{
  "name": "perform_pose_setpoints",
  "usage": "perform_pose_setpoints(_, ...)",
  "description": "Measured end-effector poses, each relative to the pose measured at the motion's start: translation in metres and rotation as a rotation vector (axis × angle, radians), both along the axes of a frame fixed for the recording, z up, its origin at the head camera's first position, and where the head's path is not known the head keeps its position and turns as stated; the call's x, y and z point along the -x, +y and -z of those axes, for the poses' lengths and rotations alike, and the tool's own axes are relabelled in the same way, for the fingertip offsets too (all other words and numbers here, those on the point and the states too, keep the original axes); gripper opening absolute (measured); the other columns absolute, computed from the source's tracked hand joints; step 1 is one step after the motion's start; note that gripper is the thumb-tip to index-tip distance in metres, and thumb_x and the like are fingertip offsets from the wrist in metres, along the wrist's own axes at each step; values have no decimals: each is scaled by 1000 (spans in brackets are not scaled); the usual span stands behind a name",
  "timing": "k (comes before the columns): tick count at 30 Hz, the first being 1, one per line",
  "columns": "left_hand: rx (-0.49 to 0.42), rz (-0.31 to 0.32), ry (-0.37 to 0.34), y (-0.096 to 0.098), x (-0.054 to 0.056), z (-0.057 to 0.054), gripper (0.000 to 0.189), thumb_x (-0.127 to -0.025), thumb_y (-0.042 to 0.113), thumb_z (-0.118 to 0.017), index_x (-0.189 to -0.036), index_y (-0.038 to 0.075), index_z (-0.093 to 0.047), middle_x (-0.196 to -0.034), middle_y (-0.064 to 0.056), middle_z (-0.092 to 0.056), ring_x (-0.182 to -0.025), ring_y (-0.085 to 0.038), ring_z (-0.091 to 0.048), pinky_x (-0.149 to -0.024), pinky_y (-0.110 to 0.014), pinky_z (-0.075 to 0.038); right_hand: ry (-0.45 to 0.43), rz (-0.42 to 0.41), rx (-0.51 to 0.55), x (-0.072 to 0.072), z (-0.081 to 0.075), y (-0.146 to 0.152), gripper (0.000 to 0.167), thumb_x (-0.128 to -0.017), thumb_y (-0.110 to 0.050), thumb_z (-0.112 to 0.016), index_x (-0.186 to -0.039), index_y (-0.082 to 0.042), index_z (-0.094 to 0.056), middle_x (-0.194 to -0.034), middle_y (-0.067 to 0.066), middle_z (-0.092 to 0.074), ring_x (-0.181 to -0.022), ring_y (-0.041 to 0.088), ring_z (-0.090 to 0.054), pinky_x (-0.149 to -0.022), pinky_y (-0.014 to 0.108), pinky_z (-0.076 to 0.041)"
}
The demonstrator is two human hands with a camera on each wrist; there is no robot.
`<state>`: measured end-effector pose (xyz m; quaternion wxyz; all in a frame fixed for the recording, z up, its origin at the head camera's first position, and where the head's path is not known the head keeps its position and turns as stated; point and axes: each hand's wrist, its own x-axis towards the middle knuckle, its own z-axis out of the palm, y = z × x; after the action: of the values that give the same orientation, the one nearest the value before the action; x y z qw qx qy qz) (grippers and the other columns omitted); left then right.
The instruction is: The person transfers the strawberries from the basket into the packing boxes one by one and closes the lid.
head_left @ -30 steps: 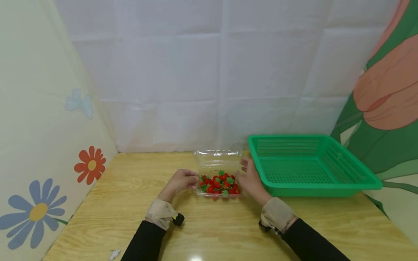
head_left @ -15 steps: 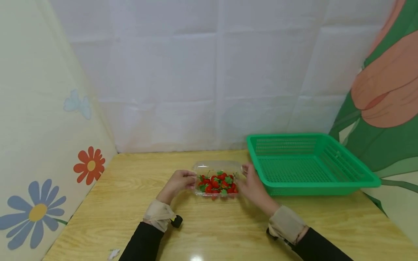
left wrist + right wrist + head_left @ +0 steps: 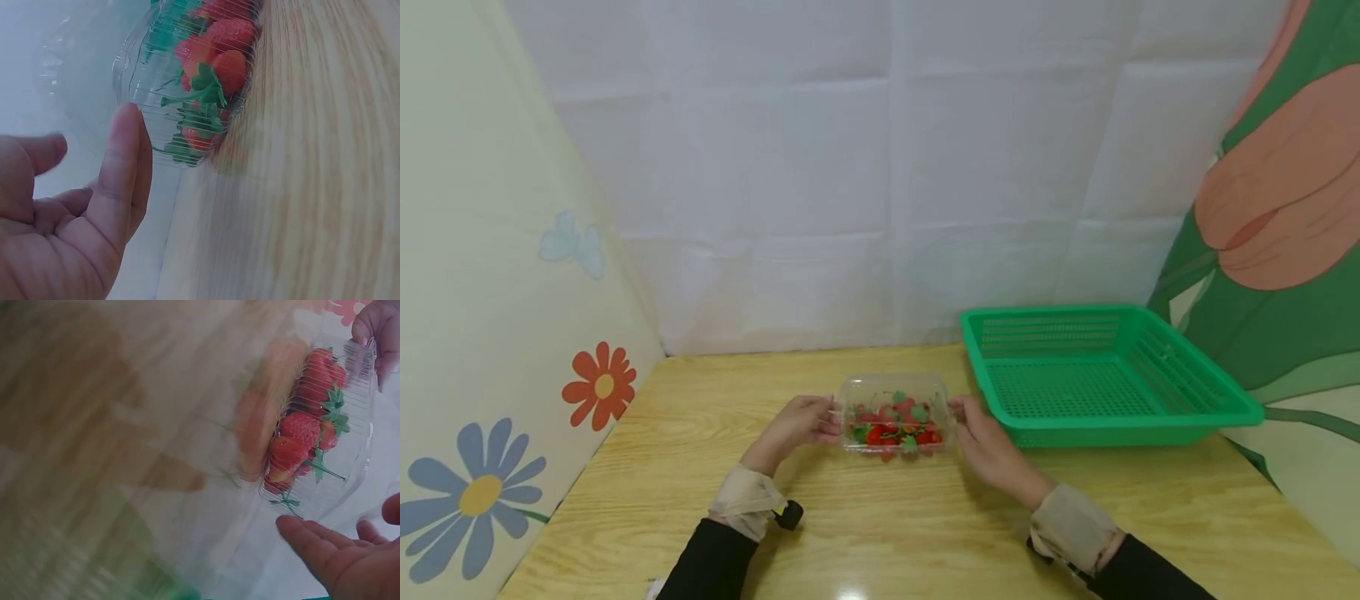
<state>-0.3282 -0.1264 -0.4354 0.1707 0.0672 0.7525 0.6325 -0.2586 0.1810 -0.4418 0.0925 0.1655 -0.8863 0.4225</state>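
Observation:
A clear plastic clamshell box point(image 3: 863, 385) sits mid-table with several red strawberries point(image 3: 889, 435) with green leaves inside. Its lid lies over the fruit in the head view; whether it is latched cannot be seen. At the box's left end is my left hand point(image 3: 796, 425). In the left wrist view its extended fingertips point(image 3: 127, 119) touch the box edge, with the thumb held apart. My right hand point(image 3: 992, 450) is at the opposite end. The right wrist view shows its fingers point(image 3: 309, 540) stretched out close beside the box; contact there is unclear.
A green plastic basket point(image 3: 1120, 421) with slotted walls stands at the right, just behind my right hand. White sheeting point(image 3: 775, 183) hangs at the table's back edge. A small white scrap point(image 3: 653, 589) lies by my left sleeve.
The box's lid, standing up at the back a second ago, has come down forward over the strawberries. My right hand has shifted slightly towards me, and my left hand slightly left.

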Motion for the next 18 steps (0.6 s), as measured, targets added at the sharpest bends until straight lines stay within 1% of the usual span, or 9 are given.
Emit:
perform_pose_setpoints(2,6,26,4,-3,-2,-1,43,-110,18,-45,-133,-17,-51,-98,-14,-66,-79,-13,-66,-77,-30,-62,-9,5,17,-1,-1,-1,32,-102,3,-40,-134,8,-46,-131,33,-57,-125,47,-55,-104,59,-47)
perform_pose_setpoints(5,13,83,8,-9,-4,-1,43,-108,15,-48,-138,-16,-47,-106,-16,-66,-83,-13,-68,-79,-30,-62,-43,9,49,-3,-3,-2,33,-103,1,-38,-134,6,-46,-132,33,-58,-123,45,-58,-103,59,-48)
perform_pose_setpoints(9,-6,150,-4,-14,-6,0,48,-106,11,-50,-144,-16,-40,-118,-24,-65,-87,-14,-70,-80,-30,-62,-97,15,93,-3,-4,-5,35,-105,0,-34,-137,7,-46,-134,33,-57,-119,44,-61,-103,58,-49)
perform_pose_setpoints(11,-18,182,0,-15,-6,1,51,-105,10,-50,-145,-17,-36,-124,-28,-63,-88,-14,-70,-80,-29,-61,-99,21,87,-2,-4,-6,36,-105,-1,-35,-138,9,-46,-135,33,-56,-120,43,-60,-103,57,-49)
perform_pose_setpoints(12,-25,193,0,-15,-6,1,52,-104,9,-51,-146,-17,-34,-125,-29,-62,-88,-14,-70,-80,-28,-61,-101,29,78,-2,-4,-6,36,-105,-2,-36,-138,9,-46,-135,32,-56,-121,43,-60,-101,56,-50)
perform_pose_setpoints(14,-44,209,-2,-15,-6,1,53,-103,5,-51,-147,-17,-32,-120,-27,-64,-88,-13,-69,-79,-27,-61,-103,40,57,0,-3,-7,36,-106,-4,-40,-139,9,-46,-135,31,-56,-112,38,-63,-93,50,-55)
perform_pose_setpoints(16,-61,220,0,-15,-6,1,54,-102,1,-51,-148,-18,-30,-112,-20,-65,-86,-12,-69,-77,-26,-61,-135,47,58,2,-2,-7,37,-106,-7,-44,-140,8,-46,-123,28,-62,-90,31,-67,-74,41,-58)
perform_pose_setpoints(18,-75,218,-1,-15,-5,1,55,-100,-2,-51,-147,-19,-29,-103,-11,-63,-84,-12,-68,-76,-25,-61,-177,56,79,4,0,-8,39,-105,-8,-47,-142,7,-45,-108,23,-66,-66,22,-61,-55,32,-52)
